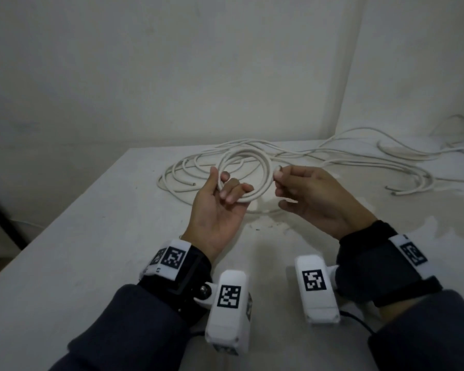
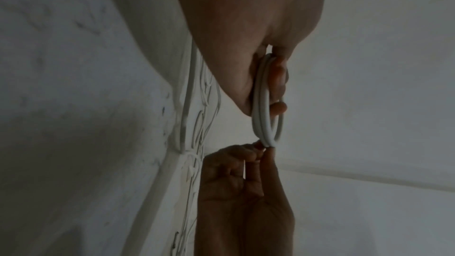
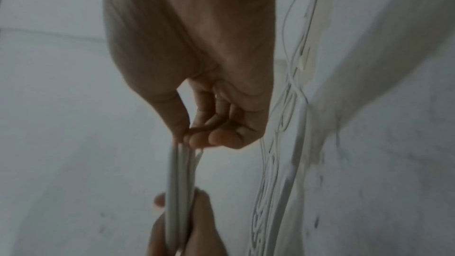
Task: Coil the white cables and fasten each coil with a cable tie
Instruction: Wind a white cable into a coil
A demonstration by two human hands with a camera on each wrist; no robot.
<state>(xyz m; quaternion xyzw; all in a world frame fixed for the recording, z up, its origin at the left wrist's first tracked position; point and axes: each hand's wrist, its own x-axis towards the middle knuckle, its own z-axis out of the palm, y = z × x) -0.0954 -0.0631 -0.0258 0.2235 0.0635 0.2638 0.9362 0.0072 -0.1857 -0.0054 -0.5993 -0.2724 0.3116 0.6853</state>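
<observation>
Our left hand is palm-up above the table, and its thumb and curled fingers grip the near-left side of a small coil of white cable, a few loops lying side by side. The left wrist view shows these loops pressed between the thumb and the fingertips. Our right hand meets the coil from the other side: thumb and forefinger are pinched together on its right edge, the other fingers curled in below. From the right wrist view the pinch sits at the top of the strands, which run down into the left hand's grip (whether the right hand also holds something small between its fingertips, we cannot tell). The coil is held in the air between both hands, clear of the surface.

Beyond the hands, the loose cables lie on the white table, one batch in wide rough loops just behind the coil, the rest trailing in long strands toward the right far corner. Both wrists carry black straps with white camera units bearing square black-and-white markers, over dark sleeves. Pale walls close off the table behind.
</observation>
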